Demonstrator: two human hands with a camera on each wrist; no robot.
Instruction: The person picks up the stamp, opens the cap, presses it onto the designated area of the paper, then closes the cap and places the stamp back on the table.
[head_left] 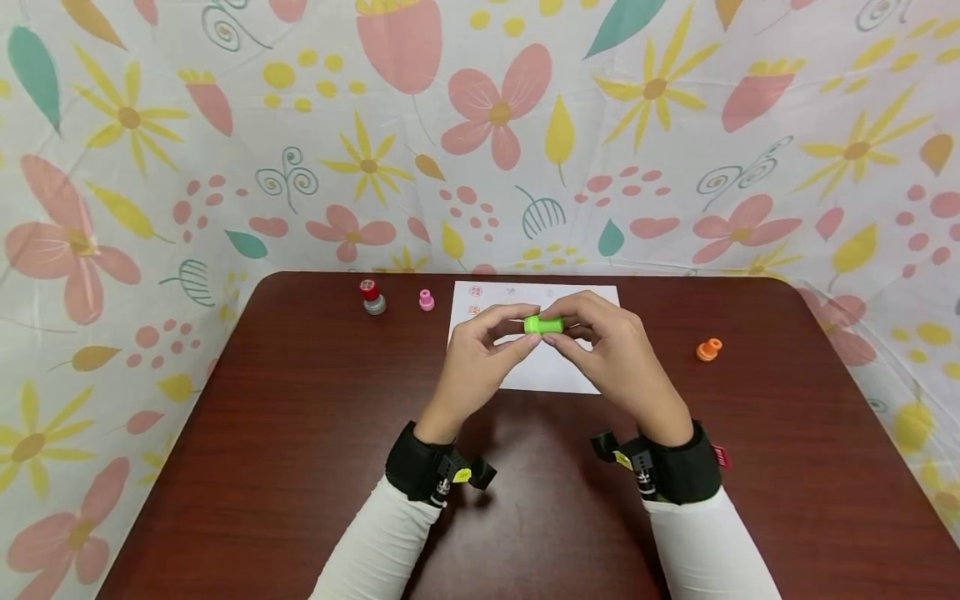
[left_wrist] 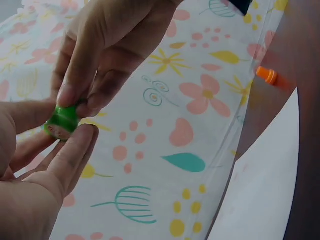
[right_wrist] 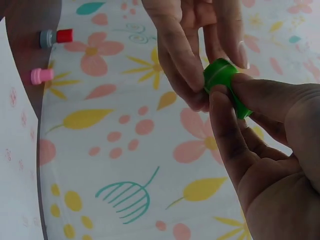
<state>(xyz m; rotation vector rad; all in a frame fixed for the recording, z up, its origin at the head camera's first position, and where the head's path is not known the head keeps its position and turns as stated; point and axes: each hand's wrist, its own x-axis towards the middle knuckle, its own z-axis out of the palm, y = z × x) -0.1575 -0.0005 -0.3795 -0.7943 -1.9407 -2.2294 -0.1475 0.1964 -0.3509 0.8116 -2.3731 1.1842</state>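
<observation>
A small green stamp (head_left: 543,324) is held up above a white sheet of paper (head_left: 542,375) that lies on the dark brown table (head_left: 300,433). My left hand (head_left: 480,350) pinches one end of it and my right hand (head_left: 607,346) pinches the other. In the left wrist view the green stamp (left_wrist: 61,122) shows a reddish face between the fingertips. From the right wrist, the green stamp (right_wrist: 225,85) sits between thumb and fingers of both hands. Faint stamped marks show at the paper's far edge.
A red-and-grey stamp (head_left: 371,297) and a pink stamp (head_left: 426,300) stand at the table's far left; an orange stamp (head_left: 708,349) lies at the right. A flowered cloth (head_left: 480,142) hangs behind and around the table.
</observation>
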